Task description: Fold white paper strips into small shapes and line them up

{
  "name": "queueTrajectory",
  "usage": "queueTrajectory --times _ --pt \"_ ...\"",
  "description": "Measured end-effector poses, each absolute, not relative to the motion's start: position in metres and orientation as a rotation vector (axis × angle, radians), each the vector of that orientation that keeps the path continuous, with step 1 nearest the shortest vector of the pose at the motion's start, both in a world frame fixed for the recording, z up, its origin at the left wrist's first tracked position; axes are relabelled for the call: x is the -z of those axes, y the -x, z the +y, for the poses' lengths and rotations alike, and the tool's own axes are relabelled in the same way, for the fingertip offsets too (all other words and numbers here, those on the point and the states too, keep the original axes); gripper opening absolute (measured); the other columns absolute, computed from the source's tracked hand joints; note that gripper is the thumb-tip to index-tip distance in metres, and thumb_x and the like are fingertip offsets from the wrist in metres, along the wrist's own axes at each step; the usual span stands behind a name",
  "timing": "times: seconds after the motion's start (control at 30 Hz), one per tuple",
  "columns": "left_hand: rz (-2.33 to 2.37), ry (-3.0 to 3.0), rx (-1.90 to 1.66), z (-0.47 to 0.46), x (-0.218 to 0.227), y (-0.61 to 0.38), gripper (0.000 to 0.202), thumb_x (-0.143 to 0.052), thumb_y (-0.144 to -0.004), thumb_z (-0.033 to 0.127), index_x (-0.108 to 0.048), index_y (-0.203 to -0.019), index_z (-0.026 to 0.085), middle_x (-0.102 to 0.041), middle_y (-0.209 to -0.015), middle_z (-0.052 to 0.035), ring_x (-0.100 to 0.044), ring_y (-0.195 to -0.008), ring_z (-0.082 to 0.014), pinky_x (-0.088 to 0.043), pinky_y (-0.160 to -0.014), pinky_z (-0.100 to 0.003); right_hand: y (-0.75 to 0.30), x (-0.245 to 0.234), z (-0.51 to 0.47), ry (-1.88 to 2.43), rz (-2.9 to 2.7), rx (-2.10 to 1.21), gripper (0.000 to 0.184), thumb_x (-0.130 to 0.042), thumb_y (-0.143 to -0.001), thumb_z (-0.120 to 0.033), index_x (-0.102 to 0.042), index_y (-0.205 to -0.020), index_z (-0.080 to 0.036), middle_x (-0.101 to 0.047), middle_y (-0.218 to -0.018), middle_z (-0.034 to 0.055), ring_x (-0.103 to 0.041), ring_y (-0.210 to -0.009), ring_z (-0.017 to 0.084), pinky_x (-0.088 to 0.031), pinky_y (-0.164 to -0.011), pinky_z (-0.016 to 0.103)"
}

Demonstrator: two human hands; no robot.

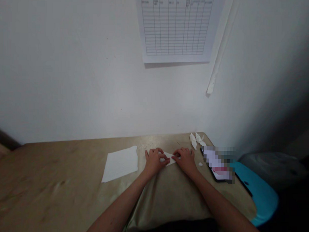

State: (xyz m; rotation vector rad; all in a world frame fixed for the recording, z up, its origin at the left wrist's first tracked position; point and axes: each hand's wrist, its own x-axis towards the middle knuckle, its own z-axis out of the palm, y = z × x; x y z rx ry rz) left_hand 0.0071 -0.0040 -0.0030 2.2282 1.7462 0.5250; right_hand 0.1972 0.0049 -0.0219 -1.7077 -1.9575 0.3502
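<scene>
Between my two hands lies a small folded piece of white paper (171, 162), flat on the tan covered table (78, 191). My left hand (156, 160) pinches its left part, thumb and fingertips close together. On its right part my right hand (185, 160) does the same, its thumb tip near the left thumb. The fingers hide much of the folded paper. A larger sheet of white paper (121, 164) rests on the table left of my left hand.
Several folded white paper pieces (197, 140) sit at the back right corner. A phone (217, 164) with a lit, blurred screen lies right of my right hand, near a white scrap (200, 164). A turquoise stool (263, 189) stands beyond the right edge. A printed chart (176, 28) hangs on the wall.
</scene>
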Motion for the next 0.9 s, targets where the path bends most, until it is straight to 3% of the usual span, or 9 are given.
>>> queueTrajectory --times 0.53,0.73,0.9 --pt "1.603 -2.253 -0.31 0.001 -0.008 0.005 0.033 -0.078 -0.075 0.054 -0.073 -0.107 0.047 -0.056 -0.132 0.0012 -0.042 -0.133 -0.0311 -0.005 -0.115 -0.073 -0.199 0.022 0.004 1.707 -1.974 -0.33 0.016 -0.061 -0.089 -0.039 -0.071 -0.094 -0.027 -0.069 -0.1 0.0024 -0.054 -0.109 0.024 -0.016 -0.11 0.054" --pt "1.626 -2.262 -0.255 0.0 -0.008 0.006 0.043 -0.075 -0.077 0.054 -0.067 -0.119 0.053 -0.04 -0.154 0.001 -0.028 -0.146 -0.0357 -0.004 -0.115 -0.073 -0.198 0.02 0.003 1.714 -1.969 -0.322 0.015 -0.061 -0.09 -0.039 -0.071 -0.094 -0.027 -0.068 -0.102 0.002 -0.054 -0.11 0.025 -0.017 -0.11 0.053" --pt "1.6 -2.313 -0.21 0.0 -0.006 0.008 0.046 -0.069 -0.08 0.058 -0.061 -0.125 0.058 -0.034 -0.16 0.003 -0.022 -0.149 -0.0392 -0.002 -0.115 -0.073 -0.199 0.021 0.003 1.718 -1.982 -0.302 0.017 -0.062 -0.091 -0.042 -0.07 -0.095 -0.027 -0.068 -0.101 0.0019 -0.055 -0.11 0.024 -0.017 -0.111 0.054"
